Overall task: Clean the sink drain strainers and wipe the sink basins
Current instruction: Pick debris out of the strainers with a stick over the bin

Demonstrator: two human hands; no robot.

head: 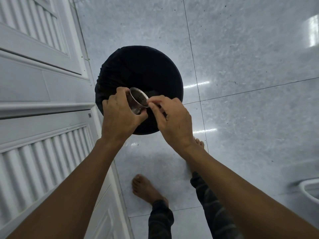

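Two bare forearms reach fwd from the bottom edge, above bare feet (144,188) and dark trouser legs on the pale tiled floor (250,57). Left hand (119,112) is wrapped round a small metal drain strainer (138,102), fingers curled over its far side, thumb underneath; strainer is tilted w/ its open mouth facing up and to the right, perforated inside showing, dark specks in it. Right hand (172,118) pinches at the strainer's rim w/ thumb and forefinger; can't tell if anything is between the fingertips. Both are held over a round bin lined w/ a black bag (146,69); bin interior too dark to make out contents. White louvred cabinet doors (34,75) run along the left, bin just beside them
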